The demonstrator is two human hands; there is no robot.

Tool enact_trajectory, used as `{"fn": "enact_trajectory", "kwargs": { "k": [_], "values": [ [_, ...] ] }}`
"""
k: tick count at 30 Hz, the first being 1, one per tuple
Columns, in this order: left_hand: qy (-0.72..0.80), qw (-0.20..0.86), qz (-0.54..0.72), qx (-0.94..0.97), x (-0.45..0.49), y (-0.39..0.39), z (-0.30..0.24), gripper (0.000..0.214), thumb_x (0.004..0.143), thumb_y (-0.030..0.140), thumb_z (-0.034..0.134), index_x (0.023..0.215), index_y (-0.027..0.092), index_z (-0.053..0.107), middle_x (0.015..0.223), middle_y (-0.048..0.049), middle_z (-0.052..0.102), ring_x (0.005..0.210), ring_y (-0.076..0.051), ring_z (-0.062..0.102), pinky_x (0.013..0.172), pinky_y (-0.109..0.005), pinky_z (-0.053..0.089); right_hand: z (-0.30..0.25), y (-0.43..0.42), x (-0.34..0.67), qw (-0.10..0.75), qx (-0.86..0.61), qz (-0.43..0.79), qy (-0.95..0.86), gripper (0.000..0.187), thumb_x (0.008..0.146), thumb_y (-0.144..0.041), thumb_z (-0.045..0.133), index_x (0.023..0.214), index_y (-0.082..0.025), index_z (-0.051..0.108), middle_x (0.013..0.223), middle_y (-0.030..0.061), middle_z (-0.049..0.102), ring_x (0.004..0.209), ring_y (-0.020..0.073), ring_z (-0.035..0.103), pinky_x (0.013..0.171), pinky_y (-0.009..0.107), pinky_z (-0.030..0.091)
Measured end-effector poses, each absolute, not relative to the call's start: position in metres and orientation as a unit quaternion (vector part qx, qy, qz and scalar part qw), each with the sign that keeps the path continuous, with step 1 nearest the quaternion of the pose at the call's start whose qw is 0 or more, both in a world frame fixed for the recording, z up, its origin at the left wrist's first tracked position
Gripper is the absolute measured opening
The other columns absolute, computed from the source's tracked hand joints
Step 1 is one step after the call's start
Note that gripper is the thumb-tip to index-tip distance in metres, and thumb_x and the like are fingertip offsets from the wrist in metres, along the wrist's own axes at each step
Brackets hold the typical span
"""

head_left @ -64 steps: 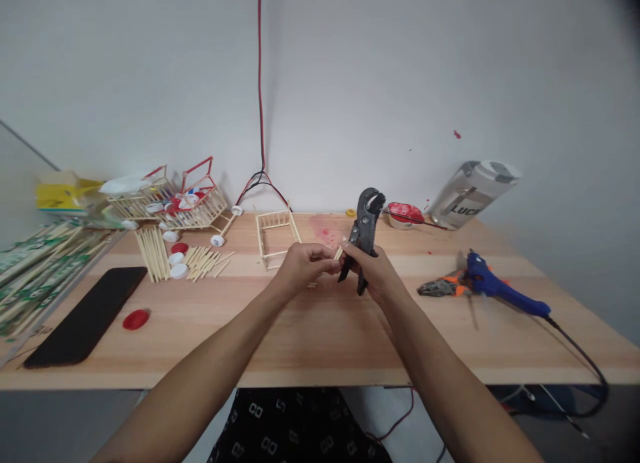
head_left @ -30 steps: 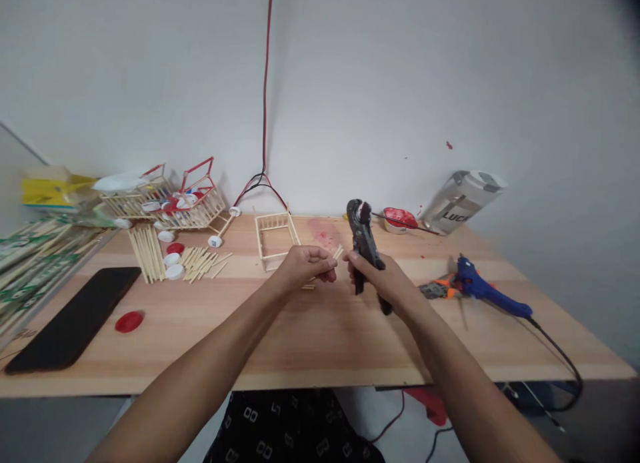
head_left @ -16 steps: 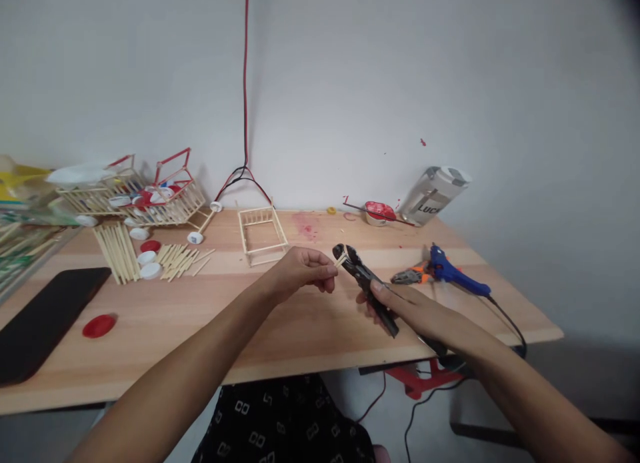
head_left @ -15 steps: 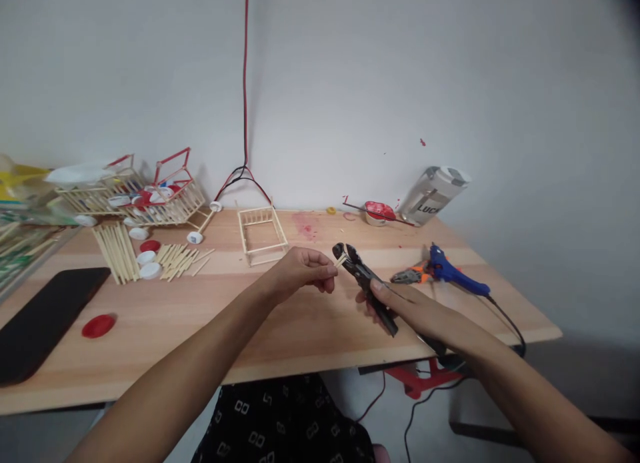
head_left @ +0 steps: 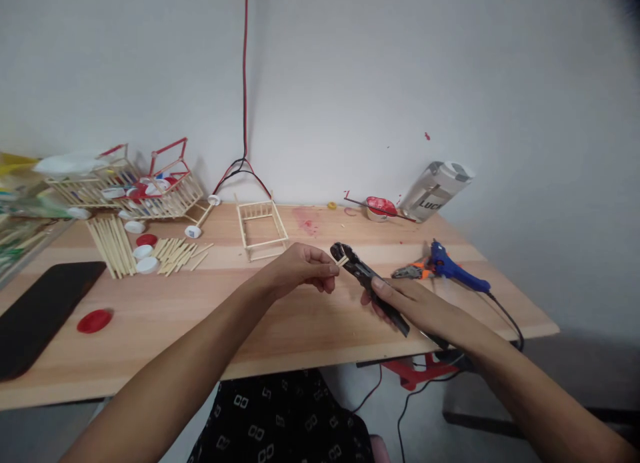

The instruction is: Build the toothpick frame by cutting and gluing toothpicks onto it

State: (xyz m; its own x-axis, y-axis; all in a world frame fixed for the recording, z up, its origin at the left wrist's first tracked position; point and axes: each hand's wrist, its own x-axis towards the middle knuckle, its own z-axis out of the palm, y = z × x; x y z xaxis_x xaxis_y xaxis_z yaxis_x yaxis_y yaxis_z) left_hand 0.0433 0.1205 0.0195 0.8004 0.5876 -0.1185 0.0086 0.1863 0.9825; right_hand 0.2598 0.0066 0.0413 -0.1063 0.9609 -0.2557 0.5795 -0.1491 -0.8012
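Observation:
Between finger and thumb, my left hand [head_left: 310, 268] pinches a short wooden stick [head_left: 343, 261]. The stick's far end lies at the jaws of a black cutting tool [head_left: 367, 278]. My right hand [head_left: 400, 299] is wrapped round this tool's handles, and its jaws look closed or nearly so around the stick. Beyond my left hand stands a small open frame of sticks [head_left: 263, 229] with short uprights along its back side. Long sticks [head_left: 111, 246] and cut short sticks [head_left: 180, 255] lie in piles to the left.
Stick-built carts [head_left: 165, 193] with bottle caps stand at the back left. A black phone-like slab [head_left: 50, 316] and a red cap [head_left: 95, 321] lie at the near left. On the right are a blue glue gun [head_left: 455, 269], pliers [head_left: 413, 270], a red paint cup [head_left: 381, 208] and a tilted can [head_left: 437, 191].
The cutter's jaws have come together around the stick; they stood apart before. Its lower handle end has shifted slightly right. My left hand keeps its pinch.

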Motion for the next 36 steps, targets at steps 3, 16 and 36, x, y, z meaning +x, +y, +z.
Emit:
{"fn": "enact_trajectory", "kwargs": {
  "k": [3, 16, 36],
  "values": [
    [0.248, 0.725, 0.203, 0.610, 0.0430, 0.1211, 0.0183, 0.029, 0.071, 0.037, 0.076, 0.068, 0.011, 0.066, 0.063, -0.0060, 0.068, 0.055, -0.009, 0.059, 0.054, -0.020, 0.043, 0.0423, 0.0062, 0.2600, 0.239, -0.629, 0.416, -0.612, 0.060, 0.087, -0.069, 0.040, 0.084, -0.018, 0.072, 0.066, 0.0052, 0.063, 0.060, 0.0158, 0.057, 0.051, 0.025, 0.042],
    [0.247, 0.724, 0.193, 0.615, 0.0425, 0.1217, 0.0196, 0.025, 0.074, 0.034, 0.075, 0.070, 0.011, 0.067, 0.062, -0.0051, 0.068, 0.054, -0.009, 0.059, 0.053, -0.019, 0.042, 0.0367, 0.0061, 0.2617, 0.232, -0.629, 0.417, -0.614, 0.060, 0.088, -0.068, 0.038, 0.083, -0.018, 0.071, 0.063, 0.0047, 0.061, 0.055, 0.0142, 0.055, 0.047, 0.024, 0.040],
    [0.262, 0.708, 0.184, 0.630, 0.0418, 0.1197, 0.0223, 0.022, 0.077, 0.030, 0.073, 0.072, 0.009, 0.067, 0.064, -0.0053, 0.068, 0.057, -0.009, 0.061, 0.055, -0.018, 0.044, 0.0419, 0.0045, 0.2584, 0.176, -0.640, 0.336, -0.668, 0.059, 0.093, -0.064, 0.031, 0.080, -0.017, 0.064, 0.062, 0.0012, 0.056, 0.057, 0.0134, 0.051, 0.052, 0.024, 0.036]
  ]
}}
